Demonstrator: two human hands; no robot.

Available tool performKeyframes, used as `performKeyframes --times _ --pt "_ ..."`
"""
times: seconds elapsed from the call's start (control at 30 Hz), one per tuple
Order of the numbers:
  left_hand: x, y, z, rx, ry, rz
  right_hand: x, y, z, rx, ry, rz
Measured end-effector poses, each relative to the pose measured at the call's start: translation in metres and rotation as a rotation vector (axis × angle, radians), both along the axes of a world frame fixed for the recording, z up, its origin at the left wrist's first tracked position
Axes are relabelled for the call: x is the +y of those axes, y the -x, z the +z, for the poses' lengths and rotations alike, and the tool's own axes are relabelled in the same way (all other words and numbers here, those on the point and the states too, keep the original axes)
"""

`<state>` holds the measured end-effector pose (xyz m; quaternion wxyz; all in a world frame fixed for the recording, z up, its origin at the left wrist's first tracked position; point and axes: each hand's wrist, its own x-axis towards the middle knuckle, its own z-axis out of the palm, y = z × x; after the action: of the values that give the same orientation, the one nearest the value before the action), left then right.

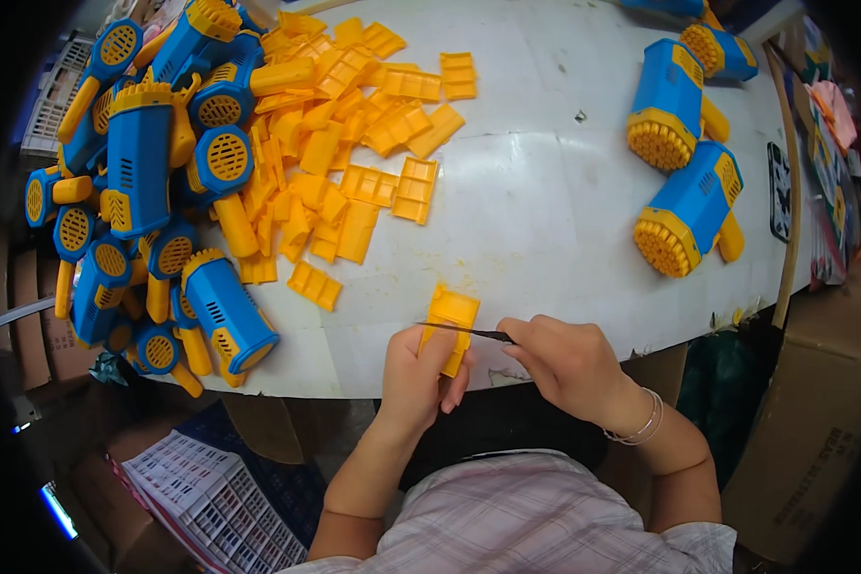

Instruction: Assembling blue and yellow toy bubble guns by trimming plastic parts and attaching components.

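At the table's near edge, my left hand (417,375) grips a yellow plastic cover (452,308), held upright with its ribbed inner side partly showing. My right hand (566,362) is closed round the dark handle of a slim knife (478,333). Its thin blade lies across the cover's middle and reaches over to my left thumb; whether it cuts into the plastic I cannot tell. Small yellow shavings (450,263) are scattered on the tabletop just beyond the cover. The closest loose piece is another yellow cover (315,286), to the left.
A heap of yellow covers (320,148) spreads over the table's left half. Beside it blue and yellow toy bubble guns (139,163) are piled to the left edge. More such guns (691,206) lie at right, near a dark phone (780,191). A white crate (220,493) stands below left.
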<state>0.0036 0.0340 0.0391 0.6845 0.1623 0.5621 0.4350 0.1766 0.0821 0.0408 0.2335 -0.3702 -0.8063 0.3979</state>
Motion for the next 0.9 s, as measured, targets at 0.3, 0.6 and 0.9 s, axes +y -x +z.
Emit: performKeyframes --times 0.3,0.6,0.9 --pt "0.002 -0.001 -0.005 -0.106 0.056 0.120 -0.010 0.007 -0.006 -0.040 -0.012 -0.054" --pt "-0.001 0.002 -0.007 -0.220 -0.011 0.069 0.009 -0.003 -0.016 -0.023 -0.149 -0.169" --pt "-0.002 0.008 -0.010 -0.244 -0.025 0.054 0.004 0.003 -0.012 -0.005 -0.116 -0.118"
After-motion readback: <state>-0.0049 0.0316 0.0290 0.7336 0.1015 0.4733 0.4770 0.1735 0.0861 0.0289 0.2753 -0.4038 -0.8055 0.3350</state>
